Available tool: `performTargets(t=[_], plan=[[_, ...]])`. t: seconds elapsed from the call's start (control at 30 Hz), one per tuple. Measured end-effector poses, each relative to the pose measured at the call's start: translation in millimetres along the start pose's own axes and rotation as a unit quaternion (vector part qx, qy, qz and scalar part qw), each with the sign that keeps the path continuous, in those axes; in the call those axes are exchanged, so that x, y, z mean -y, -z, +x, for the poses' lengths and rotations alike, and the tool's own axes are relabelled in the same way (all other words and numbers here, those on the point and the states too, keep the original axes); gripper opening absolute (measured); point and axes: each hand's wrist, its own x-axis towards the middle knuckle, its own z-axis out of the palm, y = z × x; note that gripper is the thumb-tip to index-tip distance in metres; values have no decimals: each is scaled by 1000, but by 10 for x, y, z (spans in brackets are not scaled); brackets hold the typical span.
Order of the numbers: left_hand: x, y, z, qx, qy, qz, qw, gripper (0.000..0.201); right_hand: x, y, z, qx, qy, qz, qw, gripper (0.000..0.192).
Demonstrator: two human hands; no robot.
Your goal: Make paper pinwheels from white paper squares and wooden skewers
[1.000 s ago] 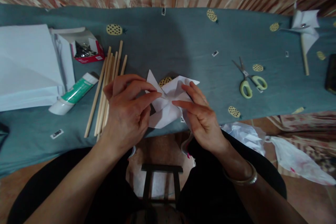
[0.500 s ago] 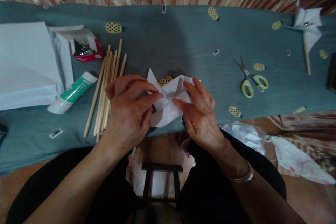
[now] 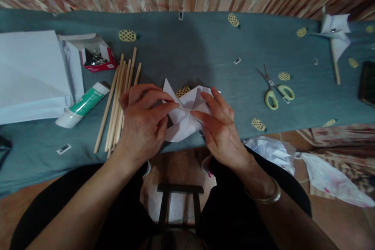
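Observation:
A white paper pinwheel (image 3: 189,123), its corners folded toward the centre, lies near the front edge of the cloth between my hands. My left hand (image 3: 146,115) pinches its left part with thumb and forefinger. From the right, my right hand (image 3: 219,125) has its thumb at the centre and its fingers curled over the right fold. Both hands are closed on the paper. Left of my left hand lie several wooden sticks (image 3: 109,109), partly behind that hand. Away on the right, green-handled scissors (image 3: 272,84) lie with blades apart.
At the left are a stack of white paper (image 3: 32,70), a red box (image 3: 101,64) of small metal pieces and a glue tube (image 3: 83,103). A pinwheel on a stick (image 3: 335,43) lies far right, above a dark object (image 3: 366,84). Plastic bags (image 3: 334,177) lie below the table edge.
The view has shifted slightly, so the surroundings sit a little lower and the right-hand items further left. Both hands keep nearly the same hold on the paper pinwheel.

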Motion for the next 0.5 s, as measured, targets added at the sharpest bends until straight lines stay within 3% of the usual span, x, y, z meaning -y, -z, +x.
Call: performTargets(t=[0.2, 0.5], plan=[[24, -13, 17, -14, 7, 4, 1000, 30, -1, 68, 30, 4, -46, 88, 995, 44], [74, 18, -41, -12, 15, -23, 1000, 35, 1, 72, 56, -53, -105, 35, 992, 42]])
